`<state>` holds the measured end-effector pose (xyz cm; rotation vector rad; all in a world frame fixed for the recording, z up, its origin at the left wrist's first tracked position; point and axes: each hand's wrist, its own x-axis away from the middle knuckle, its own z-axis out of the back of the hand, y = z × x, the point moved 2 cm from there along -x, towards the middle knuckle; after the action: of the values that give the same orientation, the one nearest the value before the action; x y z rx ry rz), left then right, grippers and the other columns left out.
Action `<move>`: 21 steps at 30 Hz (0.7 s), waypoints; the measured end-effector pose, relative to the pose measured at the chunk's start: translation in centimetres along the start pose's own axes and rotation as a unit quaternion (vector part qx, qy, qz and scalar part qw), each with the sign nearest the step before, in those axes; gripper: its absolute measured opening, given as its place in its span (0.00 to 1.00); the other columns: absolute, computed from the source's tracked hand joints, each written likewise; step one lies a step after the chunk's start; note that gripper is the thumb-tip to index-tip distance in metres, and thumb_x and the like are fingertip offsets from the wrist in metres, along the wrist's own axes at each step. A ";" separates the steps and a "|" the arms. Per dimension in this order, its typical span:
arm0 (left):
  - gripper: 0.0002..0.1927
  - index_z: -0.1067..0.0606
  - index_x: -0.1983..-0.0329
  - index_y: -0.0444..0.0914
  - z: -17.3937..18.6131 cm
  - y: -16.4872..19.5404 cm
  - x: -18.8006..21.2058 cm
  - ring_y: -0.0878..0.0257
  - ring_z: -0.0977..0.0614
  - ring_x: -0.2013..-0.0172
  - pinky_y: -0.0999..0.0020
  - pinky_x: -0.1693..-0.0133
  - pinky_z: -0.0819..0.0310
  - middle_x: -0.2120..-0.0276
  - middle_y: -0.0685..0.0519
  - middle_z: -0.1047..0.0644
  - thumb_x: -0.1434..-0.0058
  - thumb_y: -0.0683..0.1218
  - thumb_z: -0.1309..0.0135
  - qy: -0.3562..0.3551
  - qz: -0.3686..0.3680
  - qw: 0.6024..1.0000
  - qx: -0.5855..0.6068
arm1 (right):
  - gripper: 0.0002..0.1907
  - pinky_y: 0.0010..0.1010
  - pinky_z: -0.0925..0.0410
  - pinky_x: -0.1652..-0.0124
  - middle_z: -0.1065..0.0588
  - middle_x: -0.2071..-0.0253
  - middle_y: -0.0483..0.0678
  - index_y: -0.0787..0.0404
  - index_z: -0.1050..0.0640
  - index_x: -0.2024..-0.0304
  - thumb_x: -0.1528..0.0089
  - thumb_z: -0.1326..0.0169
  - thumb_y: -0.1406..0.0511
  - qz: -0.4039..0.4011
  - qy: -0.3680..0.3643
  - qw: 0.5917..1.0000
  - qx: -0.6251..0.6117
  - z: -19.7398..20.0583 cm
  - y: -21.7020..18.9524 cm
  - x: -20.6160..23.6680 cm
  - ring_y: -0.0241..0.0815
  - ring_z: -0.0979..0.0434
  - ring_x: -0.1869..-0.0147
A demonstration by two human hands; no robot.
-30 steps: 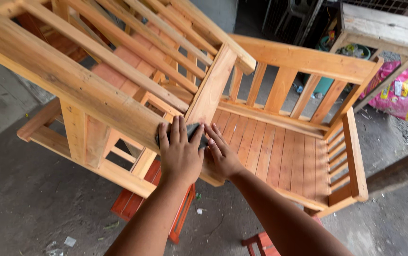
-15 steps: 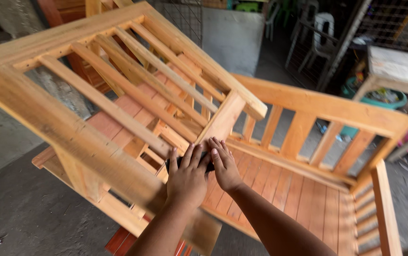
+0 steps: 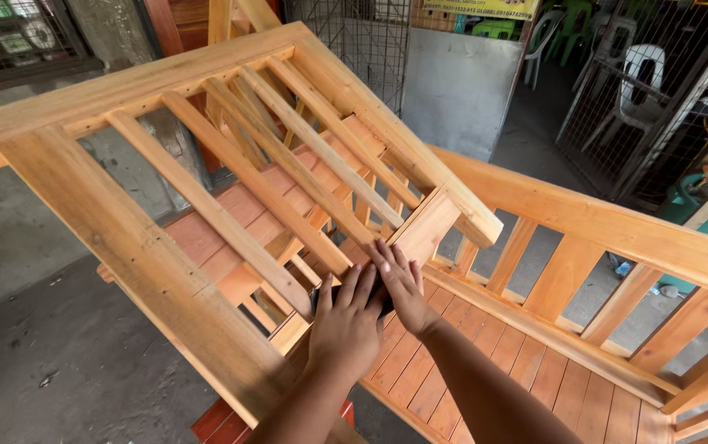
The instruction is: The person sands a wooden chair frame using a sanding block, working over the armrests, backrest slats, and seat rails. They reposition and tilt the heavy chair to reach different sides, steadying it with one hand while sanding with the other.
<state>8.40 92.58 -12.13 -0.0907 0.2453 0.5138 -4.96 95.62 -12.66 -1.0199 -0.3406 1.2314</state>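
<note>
Concrete floor [image 3: 58,345] lies beneath the tilted slatted frame [image 3: 231,205], long rails running upper-left to lower-right, both hands [image 3: 370,308] flat, open.

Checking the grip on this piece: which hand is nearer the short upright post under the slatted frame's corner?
Right. The right hand lies at the base of the upright post; the left hand sits lower, farther from it, on a dark object.

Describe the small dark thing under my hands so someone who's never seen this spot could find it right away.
Start at the big slatted wooden frame tilted over the wooden bench. Follow its thick lower rail to where the left hand and right hand press side by side. The dark pad peeking out beneath the fingers is the only black item amid pale wood.
</note>
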 end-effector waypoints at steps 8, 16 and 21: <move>0.30 0.42 0.28 0.49 -0.2 0.0 0.2 0.56 0.50 0.27 0.42 0.31 0.66 0.27 0.53 0.45 0.34 0.54 0.56 0.001 -0.007 1.000 -0.023 | 0.35 0.43 0.76 0.28 0.55 0.18 0.40 0.41 0.42 0.25 0.31 0.81 0.45 -0.014 -0.015 1.000 0.001 -0.1 0.4 0.0 0.44 0.68 0.15; 0.30 0.39 0.29 0.46 -0.1 -0.4 -0.4 0.55 0.50 0.27 0.41 0.32 0.67 0.26 0.50 0.44 0.34 0.54 0.55 0.003 -0.013 1.000 0.002 | 0.35 0.43 0.77 0.28 0.55 0.18 0.40 0.41 0.43 0.25 0.32 0.80 0.45 -0.027 -0.020 0.999 0.001 -0.2 1.4 -0.7 0.44 0.69 0.15; 0.31 0.40 0.29 0.46 -0.2 -0.2 -0.5 0.55 0.51 0.27 0.40 0.32 0.67 0.24 0.50 0.45 0.35 0.54 0.54 -0.013 -0.013 1.000 -0.004 | 0.34 0.43 0.77 0.28 0.55 0.18 0.41 0.42 0.42 0.25 0.31 0.80 0.46 -0.018 -0.012 1.000 -0.003 -0.4 2.1 -0.7 0.44 0.69 0.15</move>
<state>8.03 92.09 -12.17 -0.0950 0.2166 0.4907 -6.24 94.80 -14.30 -1.0003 -0.3796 1.2114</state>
